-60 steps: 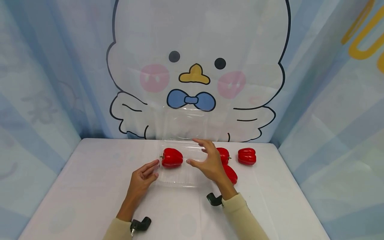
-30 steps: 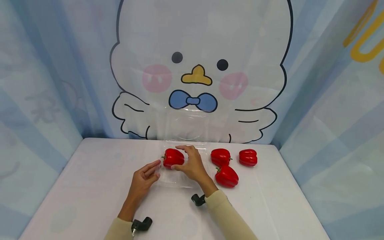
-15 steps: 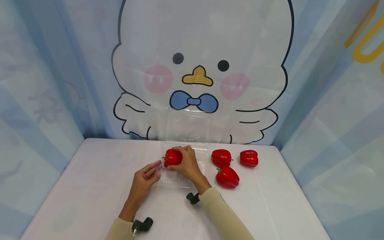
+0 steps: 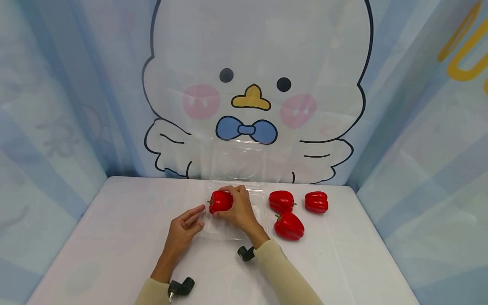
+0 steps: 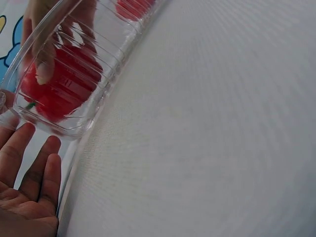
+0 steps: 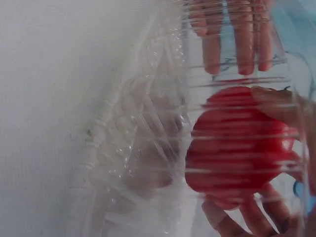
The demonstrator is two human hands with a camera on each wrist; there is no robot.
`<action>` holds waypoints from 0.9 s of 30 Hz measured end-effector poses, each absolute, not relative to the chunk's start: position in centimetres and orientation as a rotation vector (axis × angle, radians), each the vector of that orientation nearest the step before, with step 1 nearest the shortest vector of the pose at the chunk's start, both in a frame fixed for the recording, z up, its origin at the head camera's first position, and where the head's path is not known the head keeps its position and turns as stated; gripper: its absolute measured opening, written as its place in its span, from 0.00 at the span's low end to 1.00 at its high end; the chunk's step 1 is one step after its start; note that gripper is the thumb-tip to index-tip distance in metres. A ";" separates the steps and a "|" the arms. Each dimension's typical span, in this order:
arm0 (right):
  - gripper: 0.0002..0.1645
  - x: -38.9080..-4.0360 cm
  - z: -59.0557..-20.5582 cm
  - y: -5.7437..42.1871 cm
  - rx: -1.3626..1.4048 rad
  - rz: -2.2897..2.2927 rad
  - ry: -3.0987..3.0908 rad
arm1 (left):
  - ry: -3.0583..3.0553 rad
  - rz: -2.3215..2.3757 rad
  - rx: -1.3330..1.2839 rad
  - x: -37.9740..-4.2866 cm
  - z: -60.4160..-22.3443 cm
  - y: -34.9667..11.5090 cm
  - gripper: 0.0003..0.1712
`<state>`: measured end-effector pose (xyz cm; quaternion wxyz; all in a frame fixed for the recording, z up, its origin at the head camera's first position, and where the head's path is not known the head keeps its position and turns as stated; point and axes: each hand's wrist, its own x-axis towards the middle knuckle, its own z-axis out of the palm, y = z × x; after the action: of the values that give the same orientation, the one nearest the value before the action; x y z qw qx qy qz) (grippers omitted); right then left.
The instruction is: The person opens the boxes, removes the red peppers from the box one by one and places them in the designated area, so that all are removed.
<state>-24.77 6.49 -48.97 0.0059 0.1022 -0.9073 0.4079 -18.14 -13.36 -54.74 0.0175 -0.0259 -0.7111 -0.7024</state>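
In the head view my right hand (image 4: 241,212) grips a red bell pepper (image 4: 220,201) inside a clear plastic clamshell container (image 4: 234,232). Thumb and fingers lie on opposite sides of the pepper; its green stem points left. The container's lid (image 4: 237,159) stands raised at the back. At the container's left edge, my left hand (image 4: 185,225) holds the rim near a corner, its other fingers (image 5: 42,173) loosely extended below the wall in the left wrist view. Through the ribbed plastic, the right wrist view shows the pepper (image 6: 234,143) within the right hand's fingers.
Three more red bell peppers lie right of the container: one behind (image 4: 281,201), one nearer (image 4: 289,225), one farther right (image 4: 316,202). A white table (image 4: 114,237) carries everything. Behind it hangs a curtain (image 4: 320,55) with a cartoon bird.
My right hand has moved left from the container's right side and closed on the pepper, which has shifted little. My left hand has stayed at the container's left edge.
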 end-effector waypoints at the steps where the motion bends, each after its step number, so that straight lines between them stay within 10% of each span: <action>1: 0.44 -24.7 -48.9 6.6 0.315 1.282 -2.836 | -2.212 -2.176 -0.086 -18.1 -54.7 -13.3 0.29; 27: 0.47 -23.7 -45.4 11.6 0.269 1.264 -2.728 | -2.233 -2.151 -0.055 -18.1 -54.7 -13.3 0.30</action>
<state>-23.72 11.56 -45.43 0.0613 0.0889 -0.9020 0.4181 -18.07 -13.25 -54.67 0.0205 -0.0176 -0.7200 -0.6935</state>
